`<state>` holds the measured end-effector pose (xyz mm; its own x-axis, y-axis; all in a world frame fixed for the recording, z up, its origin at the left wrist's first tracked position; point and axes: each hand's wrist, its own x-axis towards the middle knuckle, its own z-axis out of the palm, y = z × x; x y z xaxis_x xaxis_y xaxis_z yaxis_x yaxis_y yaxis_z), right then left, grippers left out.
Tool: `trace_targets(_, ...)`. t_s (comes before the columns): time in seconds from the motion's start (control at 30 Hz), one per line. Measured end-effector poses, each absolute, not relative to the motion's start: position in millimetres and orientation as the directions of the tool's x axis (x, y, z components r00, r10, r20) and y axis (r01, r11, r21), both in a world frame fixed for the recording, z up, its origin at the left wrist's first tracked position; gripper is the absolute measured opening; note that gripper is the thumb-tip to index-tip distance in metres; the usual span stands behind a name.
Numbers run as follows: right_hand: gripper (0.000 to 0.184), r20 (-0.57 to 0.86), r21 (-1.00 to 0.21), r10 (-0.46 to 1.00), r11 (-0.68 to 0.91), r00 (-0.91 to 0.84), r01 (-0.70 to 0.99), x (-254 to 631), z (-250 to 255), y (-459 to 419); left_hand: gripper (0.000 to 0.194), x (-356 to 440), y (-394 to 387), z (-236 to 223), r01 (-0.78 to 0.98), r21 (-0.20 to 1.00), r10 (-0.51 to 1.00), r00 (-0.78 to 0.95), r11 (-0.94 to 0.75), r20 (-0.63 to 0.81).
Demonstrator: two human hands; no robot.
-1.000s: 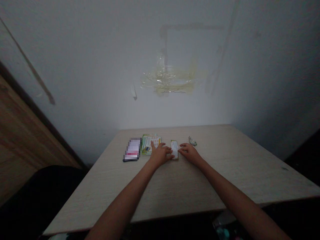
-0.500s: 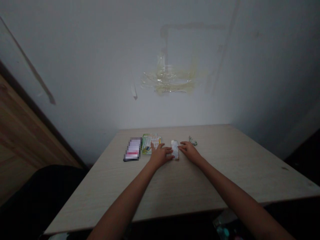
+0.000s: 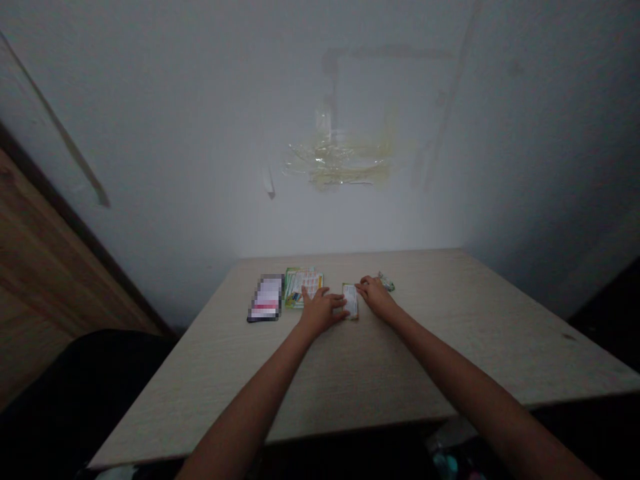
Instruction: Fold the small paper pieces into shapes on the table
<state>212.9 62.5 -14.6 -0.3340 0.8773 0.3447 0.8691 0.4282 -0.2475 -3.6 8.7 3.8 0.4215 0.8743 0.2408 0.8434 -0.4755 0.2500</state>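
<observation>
A small, narrow, pale packet with printing [image 3: 351,303] lies on the table between my two hands. My left hand [image 3: 323,309] rests on the table with its fingers spread, the fingertips touching the packet's left side. At the packet's upper right edge are the fingertips of my right hand [image 3: 377,298], drawn together on that edge. Partly behind my left hand is a green and white printed sheet or packet [image 3: 300,283]. A crumpled green and white wrapper [image 3: 387,283] lies just beyond my right hand.
A phone with a blurred screen [image 3: 266,298] lies left of the green printed sheet. The pale wooden table [image 3: 450,300] meets a white wall [image 3: 225,133] with clear tape [image 3: 345,163] on it. A dark shape [image 3: 90,373] stands left of the table.
My right hand has shifted slightly up and its fingers have drawn closer together. The packet's top has changed shape and its print shows more clearly. My left hand has barely moved.
</observation>
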Motion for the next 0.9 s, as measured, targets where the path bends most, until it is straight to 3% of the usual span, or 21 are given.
trace_targets(0.43, 0.034, 0.397, -0.194, 0.874, 0.379, -0.281, 0.905, 206, -18, 58, 0.035, -3, 6, 0, 0.837, 0.255, 0.865, 0.414, -0.484, 0.284)
trace_targets(0.7, 0.026, 0.450, -0.321, 0.833, 0.488, -0.323, 0.812, 212, -16, 51, 0.035, -2, 4, -2, 0.850, 0.235, 0.869, 0.403, -0.471, 0.286)
trace_targets(0.9, 0.019, 0.444, -0.346, 0.820, 0.528, -0.361, 0.775, 212, -15, 51, 0.034, -2, 4, -1, 0.858, 0.236, 0.879, 0.394, -0.457, 0.271)
